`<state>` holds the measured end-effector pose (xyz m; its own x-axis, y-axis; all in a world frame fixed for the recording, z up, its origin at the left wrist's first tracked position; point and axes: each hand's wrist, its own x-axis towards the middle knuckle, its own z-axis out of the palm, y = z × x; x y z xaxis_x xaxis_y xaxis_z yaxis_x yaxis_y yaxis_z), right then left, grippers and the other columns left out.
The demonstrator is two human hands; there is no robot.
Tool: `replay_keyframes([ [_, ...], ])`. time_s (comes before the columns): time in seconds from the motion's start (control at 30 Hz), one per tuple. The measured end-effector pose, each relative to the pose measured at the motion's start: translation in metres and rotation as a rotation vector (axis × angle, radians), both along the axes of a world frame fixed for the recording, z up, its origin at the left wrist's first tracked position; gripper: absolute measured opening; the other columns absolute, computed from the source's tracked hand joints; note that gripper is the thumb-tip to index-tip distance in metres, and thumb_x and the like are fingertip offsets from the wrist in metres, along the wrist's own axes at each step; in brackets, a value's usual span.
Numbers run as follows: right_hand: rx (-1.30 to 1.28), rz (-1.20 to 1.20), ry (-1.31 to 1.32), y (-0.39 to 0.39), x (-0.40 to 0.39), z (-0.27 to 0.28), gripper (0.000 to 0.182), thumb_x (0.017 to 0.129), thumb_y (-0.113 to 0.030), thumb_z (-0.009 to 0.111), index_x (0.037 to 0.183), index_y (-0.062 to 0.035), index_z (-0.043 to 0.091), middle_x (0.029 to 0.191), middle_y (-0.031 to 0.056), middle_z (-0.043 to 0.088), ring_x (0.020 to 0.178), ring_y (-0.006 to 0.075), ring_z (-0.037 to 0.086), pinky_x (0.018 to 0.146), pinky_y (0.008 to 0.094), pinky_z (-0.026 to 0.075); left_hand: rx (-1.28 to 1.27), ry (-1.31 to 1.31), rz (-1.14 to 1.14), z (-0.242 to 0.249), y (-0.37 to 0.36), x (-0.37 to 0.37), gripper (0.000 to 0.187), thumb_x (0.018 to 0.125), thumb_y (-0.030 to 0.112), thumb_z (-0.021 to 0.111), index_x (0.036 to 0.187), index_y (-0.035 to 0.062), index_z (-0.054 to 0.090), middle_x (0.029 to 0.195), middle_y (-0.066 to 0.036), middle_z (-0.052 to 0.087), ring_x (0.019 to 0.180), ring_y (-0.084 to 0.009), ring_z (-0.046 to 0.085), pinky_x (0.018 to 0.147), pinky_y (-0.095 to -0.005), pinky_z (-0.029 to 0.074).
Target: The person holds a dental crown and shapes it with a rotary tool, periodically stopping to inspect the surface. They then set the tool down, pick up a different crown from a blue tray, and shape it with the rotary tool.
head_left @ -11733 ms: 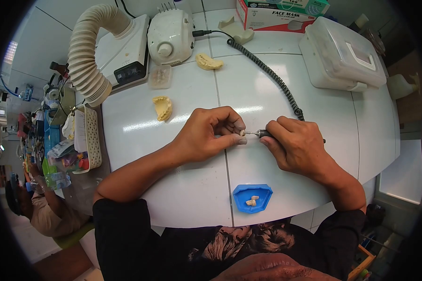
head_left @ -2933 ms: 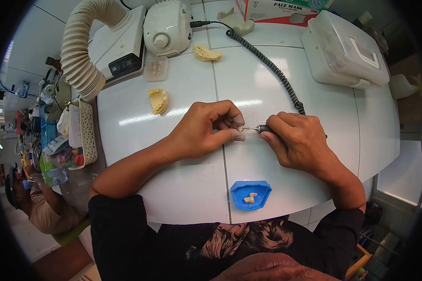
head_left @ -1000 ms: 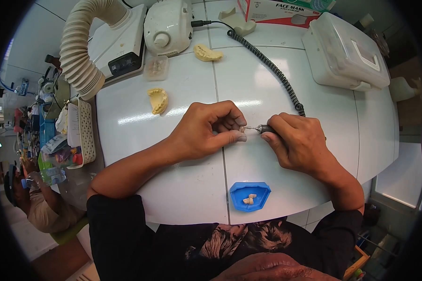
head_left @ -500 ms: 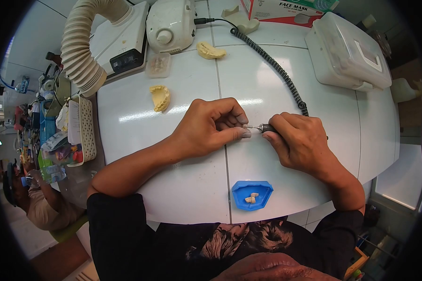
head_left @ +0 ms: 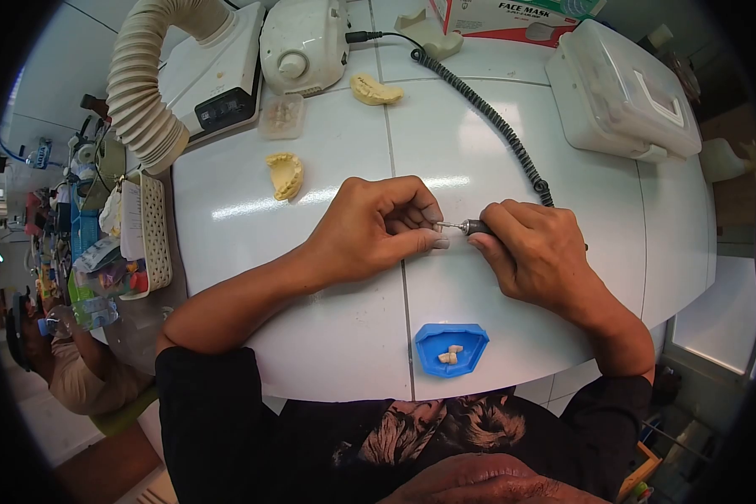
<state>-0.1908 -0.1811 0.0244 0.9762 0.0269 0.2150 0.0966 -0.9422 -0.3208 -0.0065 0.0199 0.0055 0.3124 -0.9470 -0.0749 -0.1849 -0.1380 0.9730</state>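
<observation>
My right hand (head_left: 533,252) is wrapped round a dark rotary handpiece (head_left: 477,228), whose thin metal bit points left. Its tip reaches the fingertips of my left hand (head_left: 386,223), which are curled close together. Whatever the left fingers pinch is too small or hidden to name. Nearer my body, a blue tray (head_left: 428,363) holds small tooth-coloured pieces (head_left: 450,354). Beyond the left hand lie a yellowish dental cast (head_left: 285,175) and a second cast (head_left: 375,90).
A white control unit (head_left: 304,50) with a coiled black cord (head_left: 500,122), a ribbed hose (head_left: 139,92), a small clear box (head_left: 282,116), a mask box (head_left: 512,18) and a white case (head_left: 622,92) line the far side. A person (head_left: 84,361) is at the left.
The bit tip has shifted very slightly at my left fingertips. Otherwise both hands keep nearly the same pose.
</observation>
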Motion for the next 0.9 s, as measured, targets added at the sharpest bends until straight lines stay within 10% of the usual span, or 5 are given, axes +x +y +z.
replay_keyframes([
  [0.9, 0.009, 0.004, 0.002, -0.0007, 0.0004, 0.0000, 0.027, 0.102, -0.027, 0.076, 0.088, -0.0076, 0.063, 0.071, 0.0073, 0.063, 0.058, 0.0281, 0.067, 0.051, 0.0403, 0.049, 0.033, 0.027, 0.006, 0.0025, -0.0002, 0.0002, 0.021, 0.094, 0.007, 0.087, 0.106, -0.0037, 0.073, 0.095, -0.008, 0.078, 0.087, -0.0111, 0.078, 0.078, -0.0222, 0.063],
])
